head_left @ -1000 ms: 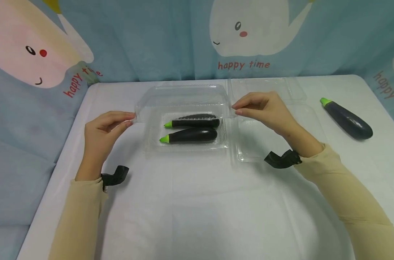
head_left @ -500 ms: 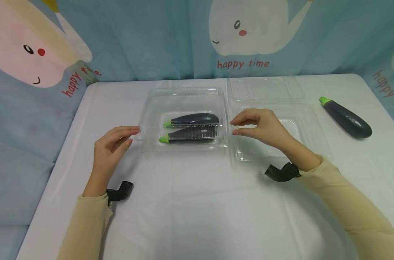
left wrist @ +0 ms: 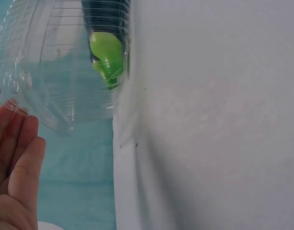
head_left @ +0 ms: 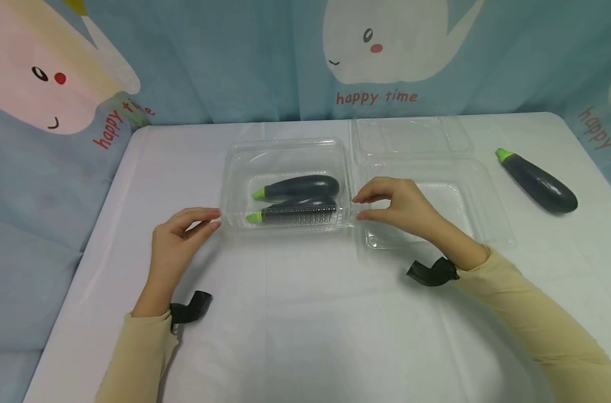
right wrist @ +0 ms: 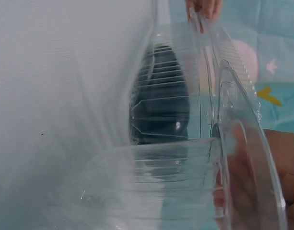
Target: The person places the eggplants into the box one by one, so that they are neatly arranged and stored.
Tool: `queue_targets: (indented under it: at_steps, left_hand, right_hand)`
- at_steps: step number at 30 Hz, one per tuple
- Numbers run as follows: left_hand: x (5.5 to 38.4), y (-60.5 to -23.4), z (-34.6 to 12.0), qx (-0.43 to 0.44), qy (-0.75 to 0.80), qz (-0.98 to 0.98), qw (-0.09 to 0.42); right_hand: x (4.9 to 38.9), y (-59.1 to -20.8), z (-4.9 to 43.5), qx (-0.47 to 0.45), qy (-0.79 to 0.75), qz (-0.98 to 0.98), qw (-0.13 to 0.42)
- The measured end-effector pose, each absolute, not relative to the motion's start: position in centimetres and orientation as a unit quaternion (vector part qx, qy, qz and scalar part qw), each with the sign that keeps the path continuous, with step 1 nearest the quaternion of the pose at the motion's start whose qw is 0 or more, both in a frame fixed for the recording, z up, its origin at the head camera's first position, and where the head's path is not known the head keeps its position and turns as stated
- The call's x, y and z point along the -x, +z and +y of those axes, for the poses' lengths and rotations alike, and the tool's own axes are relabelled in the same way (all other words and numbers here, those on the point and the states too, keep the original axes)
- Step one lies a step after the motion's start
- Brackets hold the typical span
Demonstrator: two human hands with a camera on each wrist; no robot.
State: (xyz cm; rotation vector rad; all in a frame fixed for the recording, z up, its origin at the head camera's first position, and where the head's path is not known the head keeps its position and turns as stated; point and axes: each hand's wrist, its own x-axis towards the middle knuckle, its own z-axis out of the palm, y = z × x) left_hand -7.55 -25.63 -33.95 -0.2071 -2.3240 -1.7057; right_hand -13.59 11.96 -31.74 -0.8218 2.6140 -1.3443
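Observation:
A clear plastic clamshell box [head_left: 234,168] lies on the table with its lid folded forward over two dark eggplants, the rear one [head_left: 302,187] and the front one [head_left: 297,212], both with green stem ends. At the box's front left corner is my left hand [head_left: 176,243], its fingers touching the lid's edge and its thumb apart from them in the left wrist view [left wrist: 15,167]. By the front right corner, my right hand [head_left: 403,204] has a gap between thumb and fingers. Whether the lid meets the base rim all along, I cannot tell.
A second clear clamshell box [head_left: 486,196] stands unfolded beside the first, partly behind my right hand. Farther right lies a third eggplant [head_left: 539,184]. A blue printed curtain [head_left: 245,61] hangs along the table's back edge.
The lid has swung down toward me over the eggplants. Both hands have moved nearer with it, and the right thumb and fingers have parted from their pinch.

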Motion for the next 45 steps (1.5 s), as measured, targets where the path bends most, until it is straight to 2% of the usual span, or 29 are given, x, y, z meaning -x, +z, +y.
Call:
queue_targets:
  at_steps: [9, 15, 29, 45]
  left_hand:
    - [7.3, -34.5, -25.6, 0.052, -0.557, -0.819, 0.131]
    - [7.2, -34.6, -25.7, 0.019, -0.545, -0.835, 0.078]
    - [7.2, -35.1, -25.3, -0.022, -0.645, -0.764, -0.025]
    - [7.3, -35.7, -24.8, -0.050, -0.720, -0.690, -0.048]
  right_hand:
    - [13.3, -32.1, 12.0, 0.311, -0.401, 0.862, -0.009]
    - [13.2, -32.4, 12.0, 0.324, -0.386, 0.862, -0.045]
    - [12.9, -32.9, 12.0, 0.319, -0.404, 0.855, -0.068]
    - [12.9, -33.6, 12.0, 0.328, -0.425, 0.840, -0.084]
